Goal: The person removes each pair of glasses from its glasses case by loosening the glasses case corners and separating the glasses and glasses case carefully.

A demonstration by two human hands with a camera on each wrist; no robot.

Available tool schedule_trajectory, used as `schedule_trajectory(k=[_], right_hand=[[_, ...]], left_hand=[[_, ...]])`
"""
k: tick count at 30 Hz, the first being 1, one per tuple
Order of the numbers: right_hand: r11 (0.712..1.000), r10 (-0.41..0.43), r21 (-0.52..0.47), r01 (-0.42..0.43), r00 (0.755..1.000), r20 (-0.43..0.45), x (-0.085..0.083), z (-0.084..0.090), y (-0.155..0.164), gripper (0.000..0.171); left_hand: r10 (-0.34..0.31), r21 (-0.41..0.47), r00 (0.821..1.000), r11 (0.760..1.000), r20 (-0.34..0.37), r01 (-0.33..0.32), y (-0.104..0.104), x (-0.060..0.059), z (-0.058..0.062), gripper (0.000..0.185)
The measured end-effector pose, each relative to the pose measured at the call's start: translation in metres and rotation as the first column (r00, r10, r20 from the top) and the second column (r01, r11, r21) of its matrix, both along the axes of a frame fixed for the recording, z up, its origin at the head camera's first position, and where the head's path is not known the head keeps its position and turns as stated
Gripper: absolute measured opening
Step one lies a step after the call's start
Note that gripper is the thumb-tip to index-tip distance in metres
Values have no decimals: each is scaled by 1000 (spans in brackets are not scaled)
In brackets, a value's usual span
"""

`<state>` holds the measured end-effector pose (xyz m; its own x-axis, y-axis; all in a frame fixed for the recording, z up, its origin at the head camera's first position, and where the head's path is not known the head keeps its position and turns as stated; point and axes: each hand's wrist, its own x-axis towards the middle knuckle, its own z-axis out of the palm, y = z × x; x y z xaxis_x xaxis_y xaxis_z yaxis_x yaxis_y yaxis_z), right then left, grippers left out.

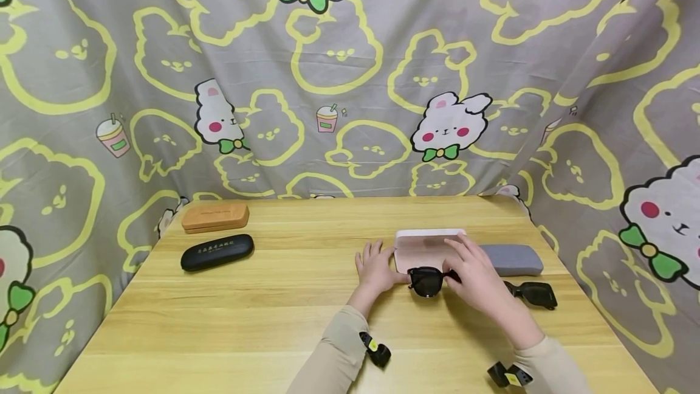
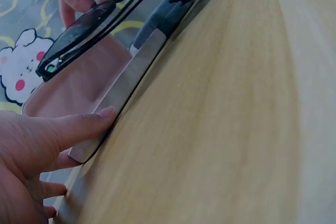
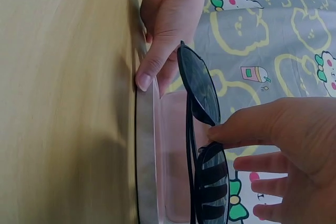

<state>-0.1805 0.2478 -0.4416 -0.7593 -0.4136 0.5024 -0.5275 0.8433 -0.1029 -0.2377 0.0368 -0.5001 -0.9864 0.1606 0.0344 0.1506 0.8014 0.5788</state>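
Note:
A pair of black sunglasses (image 1: 426, 283) hangs with folded temples over the front of an open glasses case with a pink lining (image 1: 410, 258). My right hand (image 1: 477, 272) pinches these sunglasses at the bridge, thumb on the near side in the right wrist view, the other fingers apart from the lenses. At the case's left end, my left hand (image 1: 376, 269) grips the corner, its thumb (image 2: 86, 129) on the pale front wall and its other fingers round the end. The lid stands raised at the back.
Right of the open case lie a closed grey-blue glasses case (image 1: 514, 260) and a second pair of black sunglasses (image 1: 538, 295). A brown case (image 1: 215, 217) and a black case (image 1: 217, 252) lie at the table's far left. A patterned curtain (image 1: 339, 157) hangs behind the wooden table (image 1: 229, 327).

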Motion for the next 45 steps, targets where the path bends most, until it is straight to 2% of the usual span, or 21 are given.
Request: schedule_trajectory(k=[11,18,25,45], right_hand=[[998,-24,58,17,991,133,5,-5,-4,25],[996,-28,86,16,990,141,2,-9,-4,25],[995,-20,98,10,994,107,0,-14,-3,28],[992,-36,123,17,988,151,-1,-18,-4,27]], left_hand=[[10,3,1000,1000,6,-10,0,1,-2,74],[14,5,1000,1000,-9,-14,0,-1,-1,73],[21,-3,1000,1000,-17,-21,1,0,-2,73],[11,7,999,1000,-38,-11,1,1,-2,72]])
